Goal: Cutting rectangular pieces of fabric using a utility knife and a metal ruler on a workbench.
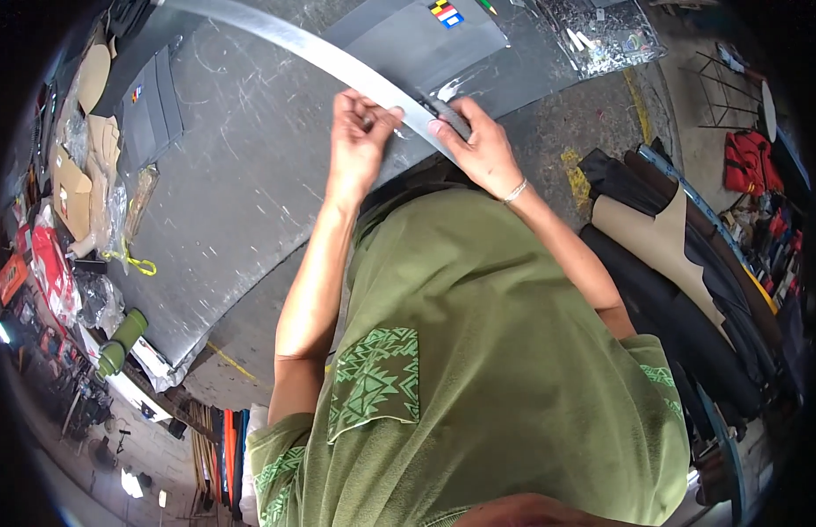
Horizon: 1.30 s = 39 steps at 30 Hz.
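A long silvery-white strip [329,60] runs from the far left edge of the table toward my body. My right hand [485,149] is closed round its near end, thumb on top. Between that thumb and fingers, along the strip's right side, sits a dark grey piece [452,119] whose kind I cannot make out. My left hand [360,140] is at the strip's left edge, fingers curled and thumb pressed to them in a pinch. Whatever is in that pinch is too small to name.
Beneath lies a scratched dark grey table [241,176]. Flat grey sheets [399,44] with a coloured patch lie at the far side, a folded grey piece [153,105] at left. Cardboard and plastic pieces [74,189] crowd the left edge. Rolls of material [671,263] stand at right.
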{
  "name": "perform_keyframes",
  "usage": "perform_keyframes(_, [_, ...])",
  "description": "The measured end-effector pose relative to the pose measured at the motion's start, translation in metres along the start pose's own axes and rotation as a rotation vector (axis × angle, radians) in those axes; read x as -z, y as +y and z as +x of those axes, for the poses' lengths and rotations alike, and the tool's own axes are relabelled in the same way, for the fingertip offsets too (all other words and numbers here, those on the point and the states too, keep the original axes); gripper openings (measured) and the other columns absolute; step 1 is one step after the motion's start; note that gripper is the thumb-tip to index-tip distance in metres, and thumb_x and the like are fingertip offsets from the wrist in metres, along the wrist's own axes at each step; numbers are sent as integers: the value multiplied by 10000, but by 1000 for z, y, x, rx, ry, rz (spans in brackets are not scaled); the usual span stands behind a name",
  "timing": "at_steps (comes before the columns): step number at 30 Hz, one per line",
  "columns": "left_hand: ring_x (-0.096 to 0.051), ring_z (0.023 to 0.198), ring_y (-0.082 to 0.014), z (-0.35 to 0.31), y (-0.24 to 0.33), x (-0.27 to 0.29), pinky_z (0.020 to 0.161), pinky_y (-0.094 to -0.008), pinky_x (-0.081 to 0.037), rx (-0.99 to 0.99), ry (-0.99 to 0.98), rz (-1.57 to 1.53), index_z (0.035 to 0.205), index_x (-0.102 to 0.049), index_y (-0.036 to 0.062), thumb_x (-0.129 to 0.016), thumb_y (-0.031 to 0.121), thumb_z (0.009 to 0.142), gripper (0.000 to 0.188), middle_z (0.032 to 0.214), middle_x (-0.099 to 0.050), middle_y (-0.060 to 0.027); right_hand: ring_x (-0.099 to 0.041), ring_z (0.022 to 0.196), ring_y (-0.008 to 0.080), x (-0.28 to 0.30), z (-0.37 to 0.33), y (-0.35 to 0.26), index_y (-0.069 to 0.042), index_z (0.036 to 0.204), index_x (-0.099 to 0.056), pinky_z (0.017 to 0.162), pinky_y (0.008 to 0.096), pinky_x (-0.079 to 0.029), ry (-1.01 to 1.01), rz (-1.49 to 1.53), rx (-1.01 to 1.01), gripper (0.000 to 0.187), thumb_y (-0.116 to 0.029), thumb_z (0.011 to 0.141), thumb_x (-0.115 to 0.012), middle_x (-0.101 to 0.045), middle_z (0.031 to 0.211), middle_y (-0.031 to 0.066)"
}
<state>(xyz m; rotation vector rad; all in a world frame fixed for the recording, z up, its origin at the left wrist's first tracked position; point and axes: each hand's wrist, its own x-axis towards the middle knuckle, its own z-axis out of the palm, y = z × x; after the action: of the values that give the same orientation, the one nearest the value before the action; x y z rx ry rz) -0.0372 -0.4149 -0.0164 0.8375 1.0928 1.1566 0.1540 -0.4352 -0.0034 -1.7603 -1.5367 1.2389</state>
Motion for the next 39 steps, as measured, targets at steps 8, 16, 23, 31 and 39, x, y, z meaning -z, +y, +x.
perform_keyframes(8, [-422, 1354, -338, 28, 20, 51, 1126, -501, -303, -446, 24, 1277, 1349, -561, 80, -694, 407, 902, 570, 1405, -536, -118, -628, 779, 108, 34, -6, 53, 8, 1039, -695, 724, 293, -514, 279, 90, -23, 353, -322, 915, -726, -718, 846, 124])
perform_keyframes(16, [-264, 1480, -346, 45, -7, 62, 1181, -629, -137, -446, 0, 1554, 1490, -428, 122, -639, 640, 845, 854, 1538, -420, -79, -571, 817, 62, 3, -43, 59, -27, 1025, -679, 757, 264, -487, 224, 180, -92, 216, -225, 942, -707, -676, 876, 10])
perform_keyframes(23, [-250, 1487, -340, 45, -10, 64, 1186, -626, -104, -441, -1, 1459, 1487, -420, 95, -627, 656, 857, 868, 1549, -405, -71, -590, 793, 69, -24, -59, 57, -23, 1041, -674, 737, 257, -496, 83, 211, -211, 231, -211, 921, -735, -688, 846, 1])
perform_keyframes(31, [-222, 1504, -320, 44, -9, 63, 1192, -603, -102, -458, -20, 1538, 1490, -436, 116, -592, 661, 879, 833, 1579, -371, -66, -675, 869, 177, 3, -57, 60, -5, 1320, -530, 798, 317, -534, 39, 221, 3, 448, -184, 937, -678, -711, 974, 117])
perform_keyframes(39, [-215, 1494, -376, 39, -2, 58, 1171, -641, -140, -474, -60, 1632, 1449, -515, 235, -646, 689, 818, 788, 1580, -354, -94, -566, 781, 109, 26, -36, 43, 4, 1418, -412, 672, 244, -485, -219, 711, -142, 505, -169, 985, -605, -633, 1074, 76])
